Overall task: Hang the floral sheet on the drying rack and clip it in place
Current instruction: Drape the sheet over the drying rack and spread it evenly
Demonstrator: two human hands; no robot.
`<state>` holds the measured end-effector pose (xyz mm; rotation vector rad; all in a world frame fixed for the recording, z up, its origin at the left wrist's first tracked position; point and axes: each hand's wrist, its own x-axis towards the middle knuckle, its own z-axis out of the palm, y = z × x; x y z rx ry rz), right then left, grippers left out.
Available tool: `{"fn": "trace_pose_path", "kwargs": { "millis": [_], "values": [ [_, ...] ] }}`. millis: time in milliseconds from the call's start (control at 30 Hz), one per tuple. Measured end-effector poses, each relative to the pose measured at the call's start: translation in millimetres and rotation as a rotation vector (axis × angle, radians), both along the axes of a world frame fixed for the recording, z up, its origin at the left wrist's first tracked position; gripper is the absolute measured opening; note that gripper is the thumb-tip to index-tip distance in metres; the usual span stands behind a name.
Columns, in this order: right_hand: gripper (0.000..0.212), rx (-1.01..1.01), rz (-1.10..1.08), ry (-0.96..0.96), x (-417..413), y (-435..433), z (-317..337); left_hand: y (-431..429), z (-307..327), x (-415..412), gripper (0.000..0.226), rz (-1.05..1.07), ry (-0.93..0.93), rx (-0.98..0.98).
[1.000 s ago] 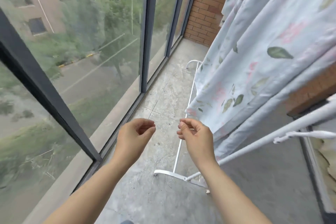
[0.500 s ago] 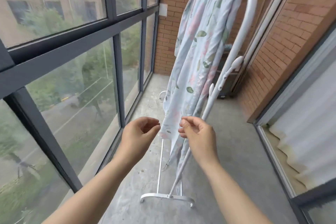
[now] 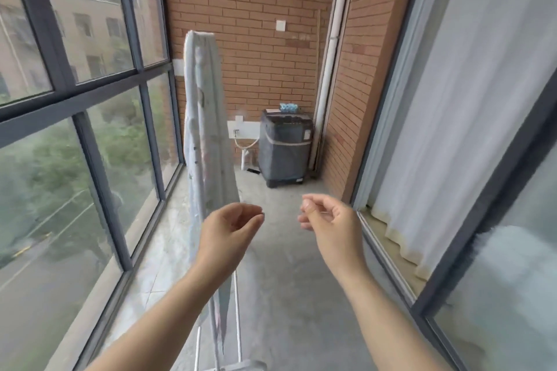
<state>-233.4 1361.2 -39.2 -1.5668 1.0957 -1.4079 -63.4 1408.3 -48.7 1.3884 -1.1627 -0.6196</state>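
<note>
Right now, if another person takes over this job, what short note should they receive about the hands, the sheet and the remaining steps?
Left hand: empty, fingers loosely curled, in front of the sheet.
Right hand: empty, fingers curled, apart from everything.
Floral sheet: draped over the top of the white drying rack beside the windows.
Done: sheet is hung.
Left: no clips are visible on the sheet or in either hand, so clipping appears to remain.

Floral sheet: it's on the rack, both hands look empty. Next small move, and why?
Probably fetch a clip. The floral sheet already drapes over the drying rack, while the left hand and right hand hover loosely curled, apparently empty, touching neither; no clip is visible on the sheet.
</note>
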Motion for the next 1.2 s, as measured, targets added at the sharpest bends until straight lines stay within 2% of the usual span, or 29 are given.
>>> {"fn": "trace_pose_path", "kwargs": {
  "millis": [300, 500, 667, 900, 1200],
  "values": [
    [0.008, 0.02, -0.08, 0.044, -62.2, -84.8, -3.0, -99.9, -1.6, -64.3, 0.008, -0.079, -0.002, 0.001],
    [0.013, 0.003, -0.071, 0.098, -59.0, -184.4, 10.5, -196.9, 0.5, -64.4, 0.008, -0.065, 0.024, -0.032],
    [0.014, 0.024, 0.017, 0.093, -34.0, -265.9, 27.6, -267.6, 12.2, -45.9, 0.008, -0.017, 0.013, -0.021],
    [0.007, 0.01, 0.223, 0.088, 7.7, -361.9, 31.7, -337.5, 20.1, -18.5, 0.009, 0.157, -0.012, -0.026],
    [0.008, -0.076, 0.66, 0.077, 76.1, -454.4, 57.3, -357.1, 42.3, 3.2, 0.015, 0.622, -0.089, -0.081]
  ]
}}
